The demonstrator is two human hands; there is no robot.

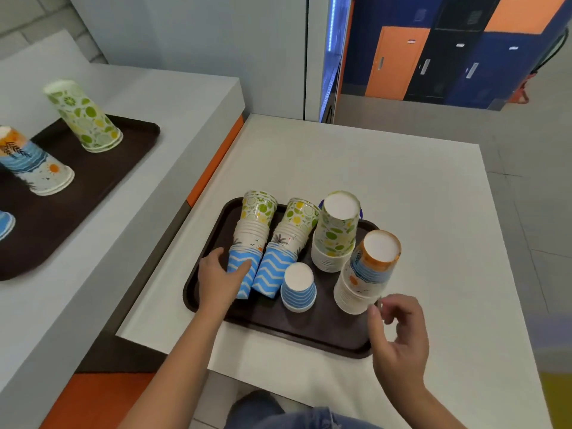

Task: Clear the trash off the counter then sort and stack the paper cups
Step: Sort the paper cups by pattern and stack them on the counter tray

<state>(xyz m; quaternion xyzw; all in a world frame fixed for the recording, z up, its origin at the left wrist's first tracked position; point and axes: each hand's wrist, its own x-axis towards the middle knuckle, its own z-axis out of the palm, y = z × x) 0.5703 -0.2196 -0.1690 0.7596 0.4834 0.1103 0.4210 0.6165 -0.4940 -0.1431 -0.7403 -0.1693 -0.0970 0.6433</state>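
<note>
- Sorting and stacking step, to judge by mixed cups gathered on the tray (309, 329) at the near left part of the table (371, 168).
- Left hand (218, 277): clamped round the blue zigzag end of the left stack (252, 230), thumb on top, fingers curled over its side.
- Right hand (399, 339): loosely curled and holding nothing, just beside the base of the orange stack (368, 270) at the tray's right edge, seemingly not touching it.
- Left stack: lying on its side along the tray's left edge, with a lime pattern at the far end, white cups between and blue zigzag nearest.
- Mid stack (284, 243): lying just beside it in the same mixed order.
- Blue cup (298, 287): single, striped, upside down near the tray's middle.
- Lime stack (335, 233): upside down toward the far right corner, white rims showing at its foot.
- Orange stack: upside down, with an orange top over blue and white prints.
- Next move, as a guess: lift the left stack, then pull it apart by pattern, with the free right hand to draw cups off. Likely needs a firm hold on the zigzag end, since nested paper cups tend to stick or slide out together.
- Far tray (102, 181) on the counter (173, 97) at left: sorted piles on it, probably the destination.
</note>
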